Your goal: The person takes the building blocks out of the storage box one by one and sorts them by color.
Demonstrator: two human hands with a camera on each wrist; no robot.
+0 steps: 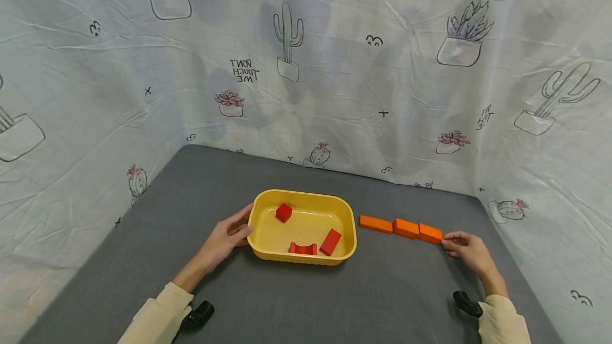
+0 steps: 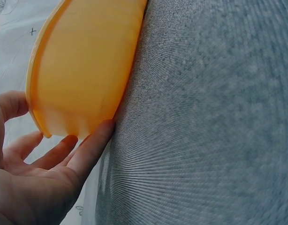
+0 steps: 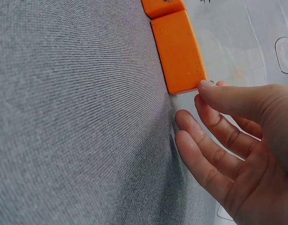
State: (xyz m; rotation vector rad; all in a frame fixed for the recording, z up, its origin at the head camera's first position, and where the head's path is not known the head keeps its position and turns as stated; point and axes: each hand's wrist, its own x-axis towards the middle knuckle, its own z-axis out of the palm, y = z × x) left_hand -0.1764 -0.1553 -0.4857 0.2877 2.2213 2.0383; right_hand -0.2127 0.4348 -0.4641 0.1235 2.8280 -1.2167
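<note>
Just left of my right hand (image 1: 466, 250), the nearer of my two, lies the orange end block (image 1: 430, 233); its long axis runs leftward and a little away from me, roughly in line with the middle block (image 1: 406, 228) and the left block (image 1: 375, 224). My right thumb touches its right end, the fingers loosely apart and not wrapped round it. Beyond the left block, with a small gap, sits the yellow tub (image 1: 268, 230), holding a red cube (image 1: 284, 213), a red bar (image 1: 330, 242) and a red arch (image 1: 303, 250). On the tub's far left, my left hand (image 1: 231, 232) touches its outside with spread fingers, above the grey tabletop (image 1: 382, 291)
</note>
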